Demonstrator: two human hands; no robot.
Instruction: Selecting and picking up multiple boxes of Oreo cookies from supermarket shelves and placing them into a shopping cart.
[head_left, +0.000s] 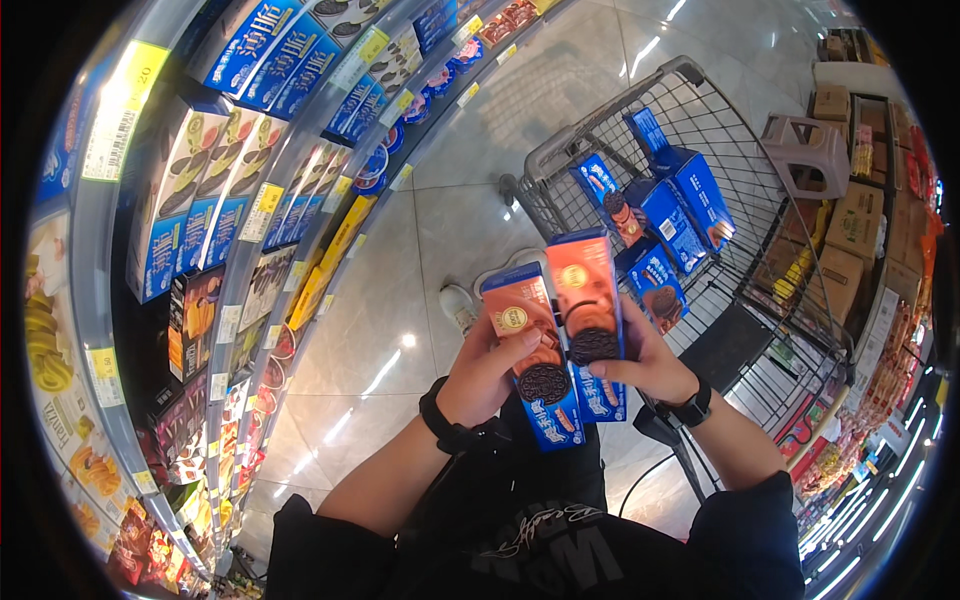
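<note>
Two long cookie boxes, orange-brown and blue with dark sandwich cookies printed on them, are held side by side in front of my body. My left hand (pixel 487 368) grips the left cookie box (pixel 530 350), its thumb lying across the front. Around the lower part of the right cookie box (pixel 585 290) closes my right hand (pixel 652 362), thumb on the front too. Both boxes stand nearly upright in the view, their tops leaning slightly left. Just beyond them is a wire shopping cart (pixel 572 150) with several blue cookie boxes (pixel 672 225) lying in it.
Store shelves (pixel 240 290) packed with boxed cookies and snacks curve along the left. Brown cartons (pixel 850 225) and a beige plastic stool (pixel 808 150) stand on the right, past the cart. Between shelves and cart runs a grey tiled floor (pixel 430 230).
</note>
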